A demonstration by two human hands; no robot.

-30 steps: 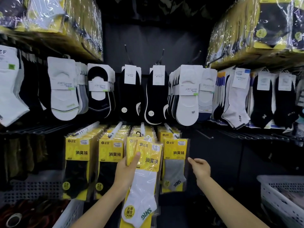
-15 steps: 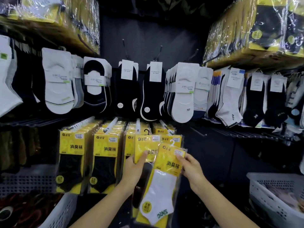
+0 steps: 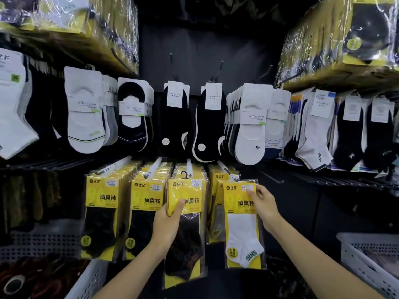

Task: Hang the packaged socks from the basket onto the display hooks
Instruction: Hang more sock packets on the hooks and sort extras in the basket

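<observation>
Sock display wall (image 3: 207, 50), head view. Loose socks on white cards (image 3: 251, 108) hang in a row from 9 to 3 o'clock. Below them, from 7 to 5 o'clock, four files of yellow packs (image 3: 101, 190) sit on white display hooks. A white right basket (image 3: 367, 262) stands at 4 o'clock, its contents too dim to name. A left basket (image 3: 86, 283) stands at 7 o'clock, with a roll of tape (image 3: 14, 285) just beside it. The dark-sock pack (image 3: 187, 234) at 6 o'clock is grasped by the left hand (image 3: 167, 221), thumb on its face and fingers behind, and its black hanger (image 3: 184, 174) rises close beside the third hook (image 3: 189, 168). The white-sock pack (image 3: 243, 223) at 5 o'clock is pinched at its upper right corner by the fingers of the right hand (image 3: 264, 203). Its top edge meets the tip of the fourth hook (image 3: 226, 169), but whether its hanger is already over the hook cannot be told. The step in hand appears to be seating this pack. It is best done by keeping the pack upright and facing forward, bringing the hanger level with the hook tip, then pushing it straight back at 12 o'clock along the hook before letting go. Likely obstacles are the packs already filling that hook, which leave little free length, and the glossy film, which may slip. The neighbouring dark-sock pack also crowds the space at 9 o'clock of the hook.
</observation>
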